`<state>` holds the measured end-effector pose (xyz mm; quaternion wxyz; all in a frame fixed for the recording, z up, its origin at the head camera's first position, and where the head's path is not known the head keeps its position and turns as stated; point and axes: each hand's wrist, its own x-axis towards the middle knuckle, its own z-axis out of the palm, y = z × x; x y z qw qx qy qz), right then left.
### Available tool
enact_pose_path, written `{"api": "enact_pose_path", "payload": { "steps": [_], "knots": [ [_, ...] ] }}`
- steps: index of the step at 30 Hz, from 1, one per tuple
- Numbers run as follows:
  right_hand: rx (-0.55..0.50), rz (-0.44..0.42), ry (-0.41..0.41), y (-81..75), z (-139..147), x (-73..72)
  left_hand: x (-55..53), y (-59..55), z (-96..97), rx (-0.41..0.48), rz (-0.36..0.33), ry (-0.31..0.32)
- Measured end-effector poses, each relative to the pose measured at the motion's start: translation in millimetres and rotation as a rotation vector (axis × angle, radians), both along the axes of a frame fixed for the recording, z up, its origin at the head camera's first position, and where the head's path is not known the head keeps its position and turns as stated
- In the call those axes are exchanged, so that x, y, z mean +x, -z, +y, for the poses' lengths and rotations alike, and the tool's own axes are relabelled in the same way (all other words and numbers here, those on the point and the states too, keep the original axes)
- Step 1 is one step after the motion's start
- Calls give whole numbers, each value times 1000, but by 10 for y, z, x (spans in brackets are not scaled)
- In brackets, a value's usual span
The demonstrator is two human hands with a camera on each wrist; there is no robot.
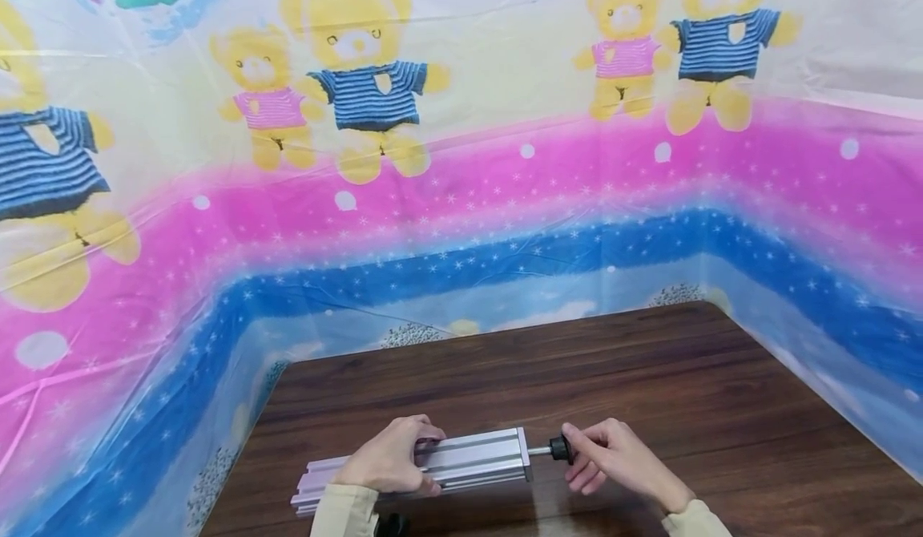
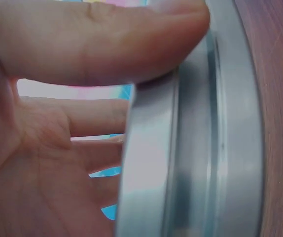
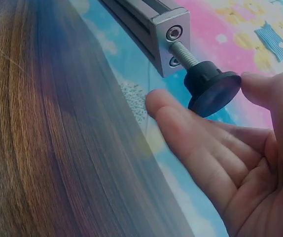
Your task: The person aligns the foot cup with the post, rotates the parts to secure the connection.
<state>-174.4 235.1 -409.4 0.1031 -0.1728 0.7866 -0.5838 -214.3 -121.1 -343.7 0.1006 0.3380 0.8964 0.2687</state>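
Note:
My left hand (image 1: 389, 457) grips a silver aluminium profile (image 1: 479, 455) around its middle, thumb on the near side and fingers over the far side. Grooves run along the profile's length, as the left wrist view shows close up. From its end plate (image 3: 168, 37), which carries two bolt heads, a threaded rod (image 3: 183, 53) sticks out and bears a black levelling foot (image 3: 213, 89). With thumb and fingers on the foot's rim, my right hand (image 1: 613, 457) pinches it. A length of thread shows between plate and foot. The profile lies nearly level, tilted slightly up to the right.
Beneath the profile is a dark wood-grain table (image 1: 577, 377). A printed cloth (image 1: 469, 224) with teddy bears hangs behind the table and along its sides. Beside the left sleeve, a small black item (image 1: 392, 525) shows at the bottom edge of the head view.

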Motion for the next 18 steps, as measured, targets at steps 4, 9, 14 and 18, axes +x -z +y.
{"api": "enact_pose_path", "payload": {
  "steps": [4, 9, 14, 18],
  "knots": [
    [-28, 22, -2, 2, 6, 9, -7, 2, -11, 5, 11, -3],
    [-55, 199, -32, 25, 13, 30, -2, -6, -21, 11, 31, 0],
    [-82, 298, -22, 31, 8, 11, -7, -28, -23, 8, 36, -5],
    [-34, 305, -7, 42, 5, -5, 7, -13, -37, 0, 45, -10]
  ]
}}
